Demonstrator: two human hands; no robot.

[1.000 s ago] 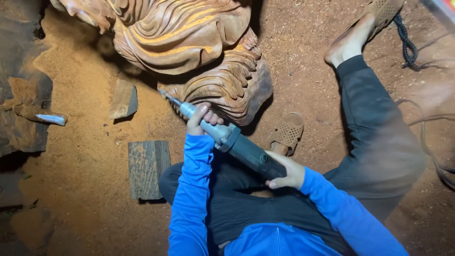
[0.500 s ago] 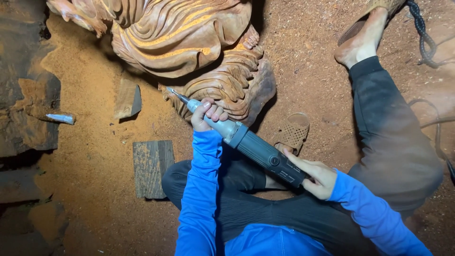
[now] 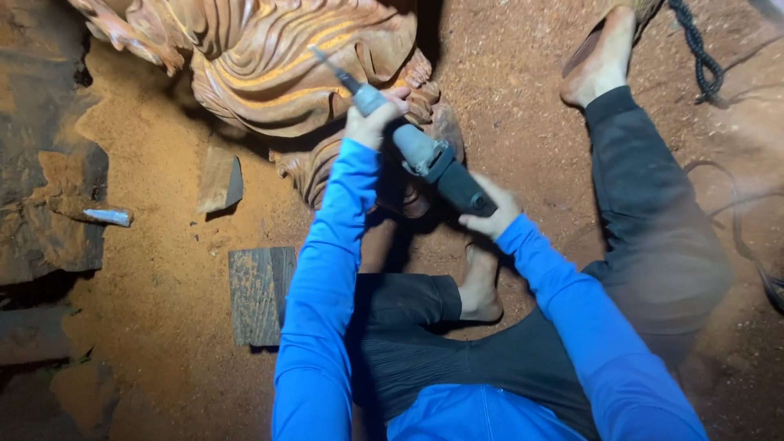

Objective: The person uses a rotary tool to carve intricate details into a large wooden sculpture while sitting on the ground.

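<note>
The person sits on the ground with both hands on a long grey and dark power carving tool with a slim metal bit [image 3: 408, 139]; the left hand [image 3: 374, 116] is closed round the narrow front neck of the tool, and the right hand [image 3: 488, 214] is wrapped round its thicker dark rear body, nearer to the person; neither hand is open. The tool slants from near right to far left, and its tip lies over the large reddish-brown wooden carving with deep flowing ridges [image 3: 278, 65] that fills the far left of the scene; whether the tip touches the wood I cannot tell.

As a judgement of the work: much of the carving is already shaped; the long curved grooves on its broad upper surface look cut and fairly smooth, and the scalloped folds lower down, just beside the left hand, are formed too; fine reddish sawdust on the ground [image 3: 155, 269] all round suggests a lot of wood already removed. What seems left is detail and smoothing where the bit points.

To the left lie a small wedge-shaped wood offcut [image 3: 219, 180], a flat grey rectangular wooden block [image 3: 260, 296] nearer, and a small pale metal piece [image 3: 108, 216] on dark rough timber [image 3: 49, 204]; a dark twisted cable [image 3: 701, 57] runs at the far right.
</note>
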